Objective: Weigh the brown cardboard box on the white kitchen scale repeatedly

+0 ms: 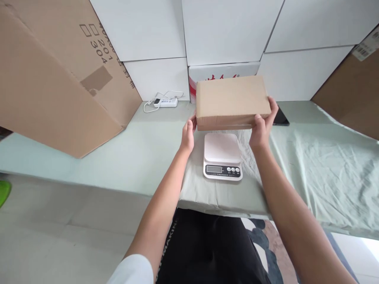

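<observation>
The left hand (pixel 188 135) and right hand (pixel 262 128) had fingers pressed around the cardboard box (pixel 232 96), held up at the scale's (pixel 222 152) far side; setting down apparently remained.

Here's a short, pale white fabric sleeve (pixel 132 270), cut above a bare left hand (pixel 187 136); bare right hand (pixel 263 124) too! Below, a black fabric lower garment (pixel 207 248), pale block capitals (pixel 171 238) running down its left side, "MAKIN" readable.
</observation>
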A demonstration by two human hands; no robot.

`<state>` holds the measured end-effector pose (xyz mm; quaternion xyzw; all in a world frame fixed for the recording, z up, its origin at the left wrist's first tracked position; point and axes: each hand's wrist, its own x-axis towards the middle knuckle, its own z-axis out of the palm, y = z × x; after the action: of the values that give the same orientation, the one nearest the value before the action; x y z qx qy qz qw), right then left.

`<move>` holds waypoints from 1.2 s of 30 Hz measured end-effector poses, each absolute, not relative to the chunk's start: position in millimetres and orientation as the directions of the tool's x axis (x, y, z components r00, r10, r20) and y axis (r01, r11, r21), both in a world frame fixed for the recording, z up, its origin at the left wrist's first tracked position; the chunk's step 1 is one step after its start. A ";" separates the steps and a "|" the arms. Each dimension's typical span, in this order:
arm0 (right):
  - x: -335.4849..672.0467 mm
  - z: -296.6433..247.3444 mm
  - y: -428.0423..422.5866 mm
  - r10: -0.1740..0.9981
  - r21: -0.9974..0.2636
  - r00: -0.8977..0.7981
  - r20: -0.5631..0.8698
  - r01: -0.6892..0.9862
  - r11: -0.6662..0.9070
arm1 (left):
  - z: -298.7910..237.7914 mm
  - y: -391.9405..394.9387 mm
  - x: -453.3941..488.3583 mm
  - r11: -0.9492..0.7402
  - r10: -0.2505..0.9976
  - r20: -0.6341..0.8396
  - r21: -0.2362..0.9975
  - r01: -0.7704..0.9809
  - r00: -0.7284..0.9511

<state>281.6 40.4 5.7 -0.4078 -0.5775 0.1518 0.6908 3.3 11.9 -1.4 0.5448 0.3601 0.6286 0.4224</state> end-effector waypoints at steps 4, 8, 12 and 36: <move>280.7 -26.8 49.7 0.698 -0.762 0.307 0.647 0.244 0.600 | -23.2 21.4 8.0 -0.340 0.940 0.337 0.931 -0.132 -0.052; 292.0 -46.5 62.9 0.723 -0.780 0.291 0.626 0.242 0.578 | -31.4 25.4 8.7 -0.315 0.949 0.313 0.941 -0.123 -0.035; 296.8 -63.8 83.1 0.715 -0.761 0.262 0.648 0.190 0.620 | -29.9 28.1 8.7 -0.262 0.965 0.261 0.963 -0.070 -0.017; 298.8 -60.2 74.2 0.871 -0.921 0.312 0.379 0.037 0.387 | -33.1 39.0 -6.2 -0.076 0.978 0.065 0.996 -0.045 -0.197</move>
<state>298.8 74.2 -60.2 -0.4574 -0.4966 0.3118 0.6685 -6.2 39.0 -33.1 0.4525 0.5155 0.5770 0.4433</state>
